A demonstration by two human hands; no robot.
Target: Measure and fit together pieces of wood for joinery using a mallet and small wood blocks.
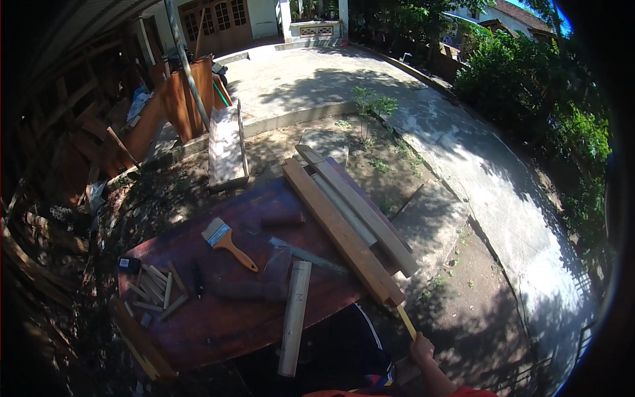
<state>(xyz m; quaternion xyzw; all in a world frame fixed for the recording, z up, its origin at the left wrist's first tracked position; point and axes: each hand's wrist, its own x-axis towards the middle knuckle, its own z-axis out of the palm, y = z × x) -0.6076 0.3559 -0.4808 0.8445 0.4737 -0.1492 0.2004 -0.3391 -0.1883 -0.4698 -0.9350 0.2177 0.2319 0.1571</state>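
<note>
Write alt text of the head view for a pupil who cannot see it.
A person's right hand holds a yellow strip by the near end of a brown plank, which lies across a dark red table. A paintbrush and small sticks also lie there. The scene is outdoors, beside sunlit concrete.

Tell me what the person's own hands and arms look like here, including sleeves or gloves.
The right hand is bare, with no glove. Its forearm is bare too, with no watch visible, and meets a red sleeve at the lower edge. The left hand is out of view.
</note>
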